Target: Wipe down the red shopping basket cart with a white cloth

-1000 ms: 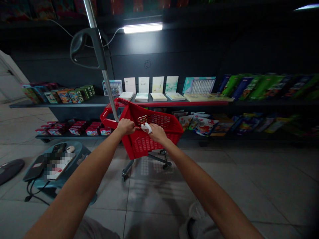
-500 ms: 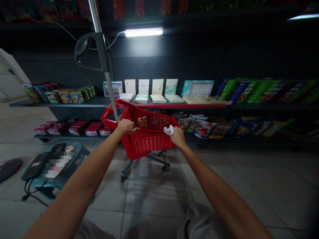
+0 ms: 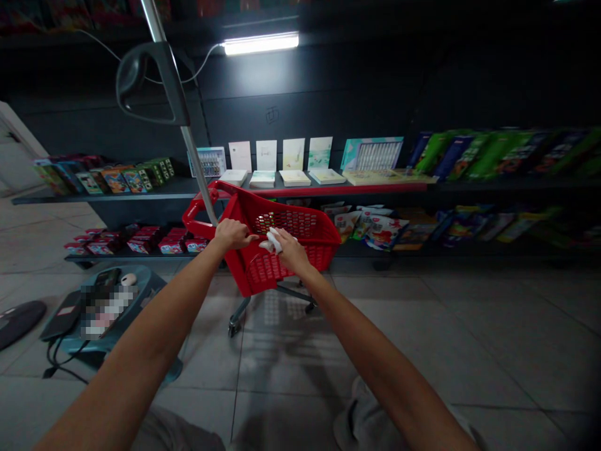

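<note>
Our left hand [image 3: 232,235] grips the red cart [image 3: 260,270] at its rim; our right hand [image 3: 292,250] clasps white cloth [image 3: 272,243] there, floor [image 3: 469,338] stretching rightward.

Cart basket [image 3: 238,266]: red plastic, smooth, perforated side panels, highlights along the rim. Cart handle [image 3: 200,225], same red plastic, glossier. Cart legs [image 3: 241,308] read as grey metal, dull sheen. White wad [image 3: 272,242]: soft, matt, crumpled; can't tell cloth from paper. Pole [image 3: 195,156] at left is bright polished metal; its loop grip [image 3: 173,81] is dark grey plastic, satin. Near-left stool [image 3: 146,293]: blue-grey plastic, smooth, low sheen. Floor [image 3: 399,326]: smooth tile, faint sheen. Far side: matt paper cards [image 3: 293,154], shiny film snack bags [image 3: 385,232] at right.
</note>
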Demonstrator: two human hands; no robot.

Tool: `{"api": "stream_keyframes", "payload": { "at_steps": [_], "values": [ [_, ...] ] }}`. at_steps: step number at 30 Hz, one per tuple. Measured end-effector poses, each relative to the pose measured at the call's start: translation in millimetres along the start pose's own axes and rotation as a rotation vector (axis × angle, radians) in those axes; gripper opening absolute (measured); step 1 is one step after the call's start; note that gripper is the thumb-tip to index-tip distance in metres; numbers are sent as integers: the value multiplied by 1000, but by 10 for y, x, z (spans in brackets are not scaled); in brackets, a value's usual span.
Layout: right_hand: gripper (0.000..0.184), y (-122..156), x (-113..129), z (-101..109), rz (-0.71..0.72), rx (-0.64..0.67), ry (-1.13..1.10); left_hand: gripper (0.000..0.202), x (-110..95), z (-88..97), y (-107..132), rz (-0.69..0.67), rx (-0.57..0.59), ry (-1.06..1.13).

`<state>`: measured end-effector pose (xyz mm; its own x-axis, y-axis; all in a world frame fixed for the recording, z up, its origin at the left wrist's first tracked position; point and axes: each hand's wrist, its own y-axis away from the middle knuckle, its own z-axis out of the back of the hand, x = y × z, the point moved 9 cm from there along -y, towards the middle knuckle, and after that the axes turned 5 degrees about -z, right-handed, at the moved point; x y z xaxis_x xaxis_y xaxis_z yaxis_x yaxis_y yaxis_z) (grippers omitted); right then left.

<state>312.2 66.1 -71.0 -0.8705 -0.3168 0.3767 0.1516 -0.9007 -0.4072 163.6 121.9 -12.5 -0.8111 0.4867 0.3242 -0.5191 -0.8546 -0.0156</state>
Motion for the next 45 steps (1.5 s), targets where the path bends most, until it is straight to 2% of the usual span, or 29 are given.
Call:
{"api": "stream_keyframes", "payload": {
  "at_steps": [3,7,9,11,14,19,23,27,29,33,36,38,40,42,45],
  "values": [
    [52,145,-389,93,-49,42,36,79,-22,8,3,-9,-7,-9],
    [53,329,-1111,281,-235,52,97,80,-52,9,4,-3,2,-1],
    [53,391,-1379,366,-303,39,105,79,-55,-1,-1,11,15,18],
    [55,442,-1549,424,-357,18,109,78,-55,-9,-9,18,23,38],
    [59,518,-1636,417,-409,6,121,77,-49,-15,-21,20,27,53],
    [68,589,-1606,263,-486,-42,46,76,-57,-14,-37,19,27,43],
    [84,546,-1617,167,-638,-112,-68,77,-78,-8,-42,29,30,31],
    [73,531,-1476,131,-724,-226,-162,78,-90,-6,-51,21,25,15],
    [68,535,-1283,110,-673,-277,-167,78,-82,-12,-61,19,19,6],
    [57,505,-753,9,-432,-302,-181,78,-81,-31,-75,11,18,-2],
    [51,471,-406,-48,-255,-371,-331,78,-85,-24,-67,25,3,-13],
    [53,453,-218,-113,-153,-419,-437,78,-97,-14,-58,26,-8,-16],
    [56,438,-96,-256,-114,-413,-478,78,-102,-6,-50,28,-14,-16],
    [50,425,-48,-462,-119,-333,-456,77,-100,-5,-46,32,-12,-12],
    [38,450,-152,-662,-132,-212,-387,78,-101,-7,-47,25,-12,-3]
  ]
}}
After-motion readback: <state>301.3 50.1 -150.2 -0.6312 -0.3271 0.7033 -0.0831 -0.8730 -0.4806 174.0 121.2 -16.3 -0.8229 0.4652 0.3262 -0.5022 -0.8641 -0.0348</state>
